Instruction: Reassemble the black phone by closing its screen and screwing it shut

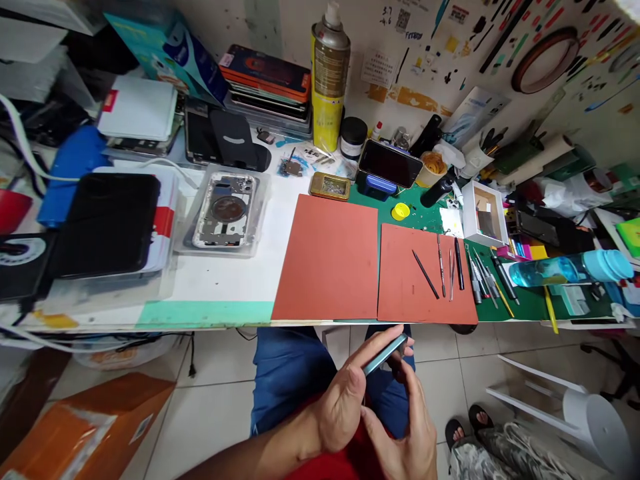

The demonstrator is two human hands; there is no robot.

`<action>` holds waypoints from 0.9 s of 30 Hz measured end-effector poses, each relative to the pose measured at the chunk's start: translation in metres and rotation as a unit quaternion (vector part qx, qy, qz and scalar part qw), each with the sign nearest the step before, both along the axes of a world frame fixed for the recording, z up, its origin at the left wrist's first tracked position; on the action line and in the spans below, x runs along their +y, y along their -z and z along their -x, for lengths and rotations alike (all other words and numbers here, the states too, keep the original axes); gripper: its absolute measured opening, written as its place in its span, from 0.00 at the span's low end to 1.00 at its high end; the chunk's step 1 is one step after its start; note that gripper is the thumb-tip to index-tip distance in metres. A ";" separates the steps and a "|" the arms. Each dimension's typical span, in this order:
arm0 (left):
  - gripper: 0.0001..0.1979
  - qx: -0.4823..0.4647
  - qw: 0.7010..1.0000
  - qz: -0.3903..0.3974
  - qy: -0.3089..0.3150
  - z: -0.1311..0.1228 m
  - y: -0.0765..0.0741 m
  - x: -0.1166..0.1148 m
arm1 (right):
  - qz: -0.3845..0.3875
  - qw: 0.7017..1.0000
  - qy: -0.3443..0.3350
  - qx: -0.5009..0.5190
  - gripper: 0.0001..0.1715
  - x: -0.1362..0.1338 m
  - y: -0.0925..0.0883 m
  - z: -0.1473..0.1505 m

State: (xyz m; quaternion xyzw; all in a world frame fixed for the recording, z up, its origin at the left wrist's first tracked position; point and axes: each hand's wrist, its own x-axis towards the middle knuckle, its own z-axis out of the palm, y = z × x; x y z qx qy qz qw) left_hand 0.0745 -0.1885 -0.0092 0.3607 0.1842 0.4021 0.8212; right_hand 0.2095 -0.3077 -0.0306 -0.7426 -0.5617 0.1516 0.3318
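Over my lap, just below the table's front edge, I hold a smartphone with a blue-green metal edge. It is tilted, so mostly its side shows, with part of the dark face beyond. My left hand grips it from the left, fingers along the back and fingertips past its upper end. My right hand curls around the other side, its fingers at the dark face; their exact contact is partly hidden. Above the hands, two reddish-brown mats lie on the table. Tweezers and a thin black stick rest on the right mat.
An opened phone housing sits in a clear tray on the left. Behind stand a spray can and a phone on a stand. A water bottle lies right. Below are a cardboard box and another person's feet.
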 end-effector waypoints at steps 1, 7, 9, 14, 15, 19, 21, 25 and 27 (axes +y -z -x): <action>0.46 0.000 1.000 0.003 0.001 0.000 -0.001 0.000 | 0.003 1.000 -0.004 -0.002 0.48 0.000 0.000 -0.001; 0.46 0.004 1.000 0.002 0.001 0.000 -0.001 0.000 | 0.003 0.996 -0.076 -0.047 0.54 0.001 -0.003 -0.019; 0.45 0.003 1.000 0.005 -0.001 -0.001 -0.001 0.000 | 0.009 0.996 -0.079 -0.044 0.53 0.002 -0.004 -0.020; 0.46 0.003 1.000 0.025 -0.006 -0.002 -0.001 -0.003 | 0.020 0.998 -0.051 -0.030 0.50 0.001 -0.004 -0.017; 0.46 0.002 1.000 0.025 -0.007 -0.002 -0.001 -0.004 | 0.019 0.998 -0.054 -0.033 0.50 0.001 -0.004 -0.017; 0.45 -0.001 1.000 0.024 -0.003 -0.002 -0.002 -0.005 | 0.014 0.996 -0.069 -0.048 0.51 0.001 -0.003 -0.019; 0.45 0.000 1.000 0.023 -0.002 -0.001 -0.002 -0.005 | 0.011 0.996 -0.071 -0.048 0.51 0.002 -0.004 -0.020; 0.43 -0.001 0.999 0.029 -0.014 -0.002 -0.003 -0.004 | -0.004 0.995 -0.083 -0.048 0.52 0.006 -0.009 -0.020; 0.44 -0.005 0.999 0.027 -0.017 -0.003 -0.003 -0.003 | -0.024 0.994 -0.088 -0.058 0.52 0.010 -0.012 -0.018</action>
